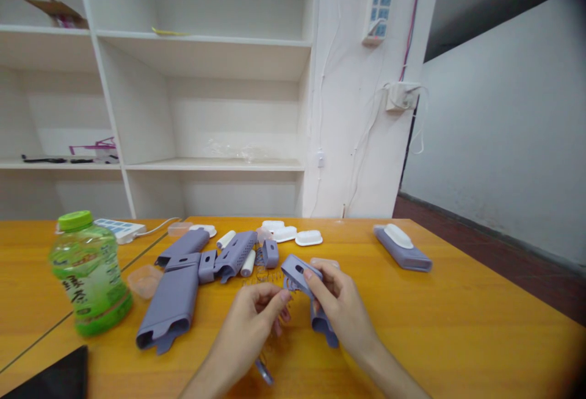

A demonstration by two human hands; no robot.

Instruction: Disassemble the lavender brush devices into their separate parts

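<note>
My right hand (341, 301) grips a small lavender plastic housing (293, 265) with an oval slot in its face, thumb on top. Close to its open end is my left hand (260, 313), its thumb and fingers pinched together. Whatever that pinch holds, if anything, is hidden. Under my right hand lies another lavender part (325, 329), partly covered. Thin wire springs (274, 277) lie on the table behind my left hand. A small dark, shiny piece (264, 372) is seen just below that hand.
Lavender shells (171, 304), white rollers (248, 263) and white lids (309, 238) lie on the wooden table (434, 338). At left stand a green-capped jar (91, 277) and a power strip (121, 229). A dark flat object (55, 377) lies front left; a lavender shell with a white lid (403, 246) sits right.
</note>
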